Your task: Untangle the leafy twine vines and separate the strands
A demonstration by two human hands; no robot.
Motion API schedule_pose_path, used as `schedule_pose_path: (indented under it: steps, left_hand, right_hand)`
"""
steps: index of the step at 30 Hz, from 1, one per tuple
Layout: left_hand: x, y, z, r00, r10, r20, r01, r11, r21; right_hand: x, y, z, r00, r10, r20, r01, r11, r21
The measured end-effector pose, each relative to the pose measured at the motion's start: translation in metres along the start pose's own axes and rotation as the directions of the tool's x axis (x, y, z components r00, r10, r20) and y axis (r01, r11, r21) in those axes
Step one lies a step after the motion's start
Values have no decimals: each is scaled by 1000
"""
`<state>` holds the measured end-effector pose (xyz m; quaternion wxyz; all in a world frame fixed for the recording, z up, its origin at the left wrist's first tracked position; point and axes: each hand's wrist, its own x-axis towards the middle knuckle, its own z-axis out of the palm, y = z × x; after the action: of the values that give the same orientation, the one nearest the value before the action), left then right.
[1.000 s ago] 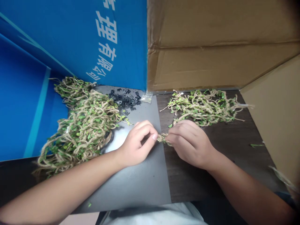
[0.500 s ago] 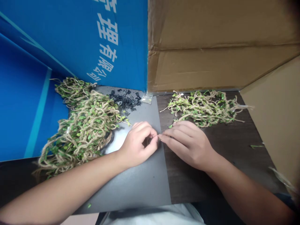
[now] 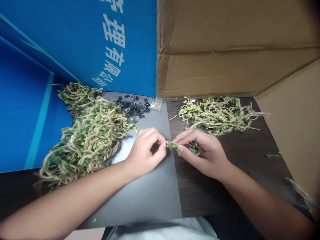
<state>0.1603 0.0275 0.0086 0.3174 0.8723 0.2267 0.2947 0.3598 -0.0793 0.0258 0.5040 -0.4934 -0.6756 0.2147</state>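
Observation:
A leafy twine garland (image 3: 171, 145) stretches between my two hands above the table. My left hand (image 3: 147, 150) is closed, with thumb and forefinger pinching one end of it. My right hand (image 3: 203, 150) pinches the same strand a little further right, and more of the strand shows under its palm. Left of my left hand lies a large heap of twine garlands with small green leaves (image 3: 92, 136). Beyond my right hand rests a smaller bundle of the same garlands (image 3: 217, 115).
Small black plastic pieces (image 3: 133, 106) are scattered at the back beside a little clear bag (image 3: 156, 105). A blue panel (image 3: 140, 50) and a cardboard wall (image 3: 212, 70) close off the back. A loose green sprig (image 3: 273, 156) lies at the right.
My right hand has moved slightly right from my left fingertips and turned, so its thumb shows. A length of garland is now visible between the hands.

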Motion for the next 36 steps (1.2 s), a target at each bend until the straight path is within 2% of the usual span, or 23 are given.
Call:
schedule_pose_path:
  steps: [3, 5, 10, 14, 16, 19, 24, 28, 36]
  left_hand:
    - [0, 1, 0, 1000, -4, -14, 4, 1000, -5]
    - [0, 1, 0, 1000, -4, -20, 4, 1000, -8]
    - [1, 2, 0, 999, 0, -34, -1, 1000, -13]
    - [0, 3, -1, 999, -7, -49, 5, 999, -33]
    - [0, 3, -1, 999, 1, -52, -3, 999, -37]
    - [0, 4, -2, 999, -1, -49, -1, 999, -32]
    - [2, 4, -2, 998, -46, -51, 43, 998, -47]
    - [1, 4, -2, 998, -36, -47, 33, 998, -48]
    - [0, 1, 0, 997, -57, -42, 54, 996, -67]
  right_hand:
    - [0, 3, 1, 999, -25, 21, 26, 997, -74]
    - [0, 4, 1, 996, -57, 74, 66, 989, -133]
    - [-1, 3, 0, 981, -77, 179, 104, 983, -150]
    - [-3, 4, 2, 978, -91, 189, 165, 892, -422]
    - [-4, 6, 2, 973, -116, 200, 201, 849, -489]
    - [-3, 9, 0, 970, -133, 202, 213, 865, -455]
    - [-2, 11, -3, 986, -70, 151, 115, 944, -309]
    - [-1, 11, -1, 982, -25, 186, 87, 939, -332]
    - [-1, 11, -1, 975, -44, 220, 113, 943, -312]
